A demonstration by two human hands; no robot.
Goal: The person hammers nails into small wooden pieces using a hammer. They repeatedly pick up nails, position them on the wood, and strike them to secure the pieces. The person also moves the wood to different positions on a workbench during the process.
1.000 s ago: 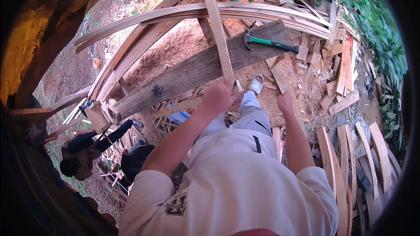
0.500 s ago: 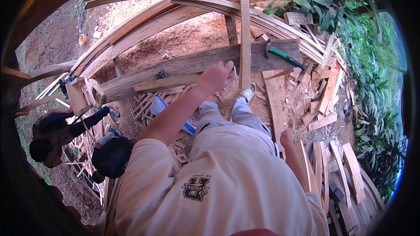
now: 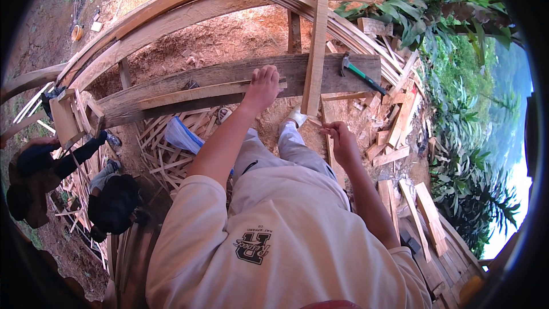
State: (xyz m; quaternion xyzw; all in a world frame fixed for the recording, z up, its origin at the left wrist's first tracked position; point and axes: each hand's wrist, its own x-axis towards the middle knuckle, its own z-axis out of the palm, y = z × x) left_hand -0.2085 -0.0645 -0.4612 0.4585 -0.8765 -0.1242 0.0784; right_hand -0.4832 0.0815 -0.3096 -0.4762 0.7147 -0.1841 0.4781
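The left hand [image 3: 263, 87] reaches forward with its arm stretched out and lies palm down, fingers spread flat, on a long thin wooden strip [image 3: 200, 92] that rests lengthwise on a wide weathered plank [image 3: 171, 83]; it presses on the strip's right end and grips nothing. The right hand [image 3: 342, 142] hangs lower, near the person's knee, its fingers curled loosely together at the tips, and whether they pinch something small I cannot tell. A lighter slat [image 3: 316, 40] stands across the plank, leaning from the curved beams [image 3: 189, 0] above down to just right of the left hand. A hammer with a green handle [image 3: 360, 73] lies on the plank's right end, well apart from both hands. Offcuts of wood [image 3: 400, 120] litter the ground to the right, and a heap of thin strips [image 3: 166, 149] lies under the plank.
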